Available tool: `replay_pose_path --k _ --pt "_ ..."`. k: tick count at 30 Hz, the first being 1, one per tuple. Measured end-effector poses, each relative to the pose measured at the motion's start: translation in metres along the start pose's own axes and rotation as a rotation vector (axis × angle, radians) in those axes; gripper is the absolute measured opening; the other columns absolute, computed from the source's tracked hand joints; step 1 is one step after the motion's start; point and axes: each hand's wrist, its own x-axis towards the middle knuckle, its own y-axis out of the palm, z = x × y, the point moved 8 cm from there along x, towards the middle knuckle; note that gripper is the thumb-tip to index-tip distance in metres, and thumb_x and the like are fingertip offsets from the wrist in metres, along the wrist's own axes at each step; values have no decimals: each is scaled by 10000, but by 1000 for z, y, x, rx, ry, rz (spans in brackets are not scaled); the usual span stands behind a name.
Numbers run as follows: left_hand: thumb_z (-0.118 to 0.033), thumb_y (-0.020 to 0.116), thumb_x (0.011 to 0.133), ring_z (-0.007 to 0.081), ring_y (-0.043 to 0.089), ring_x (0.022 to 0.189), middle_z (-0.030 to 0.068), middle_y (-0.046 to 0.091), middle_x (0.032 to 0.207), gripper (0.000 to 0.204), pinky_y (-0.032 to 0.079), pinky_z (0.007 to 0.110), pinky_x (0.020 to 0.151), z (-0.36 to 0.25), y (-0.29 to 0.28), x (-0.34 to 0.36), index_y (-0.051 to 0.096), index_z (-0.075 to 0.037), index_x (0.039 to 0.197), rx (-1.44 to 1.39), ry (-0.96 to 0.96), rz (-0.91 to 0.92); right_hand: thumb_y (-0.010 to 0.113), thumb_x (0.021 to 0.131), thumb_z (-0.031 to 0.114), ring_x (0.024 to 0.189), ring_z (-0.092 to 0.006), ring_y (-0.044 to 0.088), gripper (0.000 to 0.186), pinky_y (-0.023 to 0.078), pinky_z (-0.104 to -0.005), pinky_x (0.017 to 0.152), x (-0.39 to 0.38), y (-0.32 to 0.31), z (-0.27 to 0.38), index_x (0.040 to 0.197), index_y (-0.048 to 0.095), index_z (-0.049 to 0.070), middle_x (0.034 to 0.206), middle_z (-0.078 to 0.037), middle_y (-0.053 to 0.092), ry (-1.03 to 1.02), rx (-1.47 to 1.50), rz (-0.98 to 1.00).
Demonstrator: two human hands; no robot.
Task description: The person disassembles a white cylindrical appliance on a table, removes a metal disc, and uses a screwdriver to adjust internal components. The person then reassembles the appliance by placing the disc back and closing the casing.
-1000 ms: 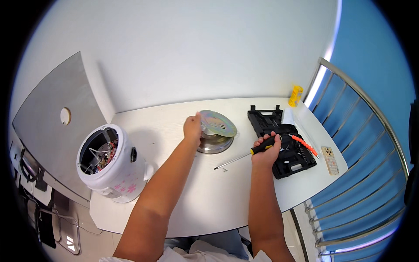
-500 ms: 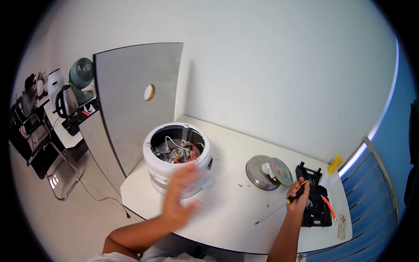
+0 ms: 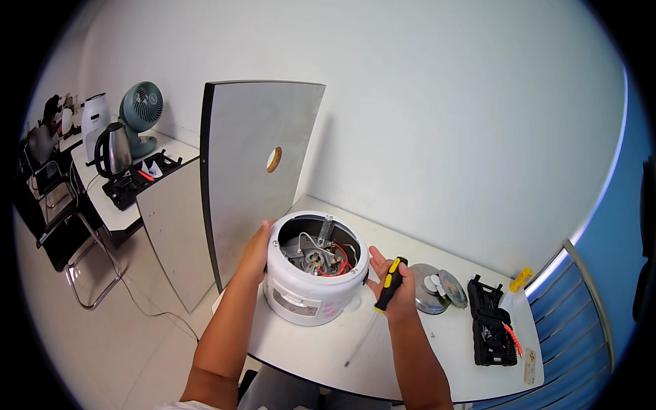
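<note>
Steadying the opened rice cooker (image 3: 311,290) with left hand (image 3: 256,251) flat on its side, right hand (image 3: 391,287) wrapped around the screwdriver (image 3: 383,301), probably lining up on the inside screws next.

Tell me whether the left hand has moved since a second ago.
Yes. The left hand left the metal discs and now grips the white cooker body.

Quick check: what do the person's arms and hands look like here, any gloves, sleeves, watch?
Both forearms come in from the lower edge bare: no gloves, no long sleeves. The left hand and the right hand show no rings that I can make out, and no watch or band shows on either wrist. A bit of pale fabric shows at the bottom edge near the left arm, too little to identify.
</note>
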Motion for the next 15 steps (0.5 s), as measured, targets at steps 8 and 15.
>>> replay_pose_path --k 8,15 --pt "-339 426 964 194 461 1187 126 491 1296 513 332 315 1022 -23 50 -10 400 5 1344 -24 215 241 523 795 352 1383 -304 231 291 190 -473 1109 -26 14 18 760 540 63 1516 -176 178 -302 60 78" --pt "-433 426 924 232 408 1264 174 442 1347 662 272 333 1069 -32 113 -32 334 41 1378 -3 545 454 541 808 416 1395 -308 212 354 178 -464 1114 -54 -10 63 726 491 75 1505 -163 225 -502 41 154"
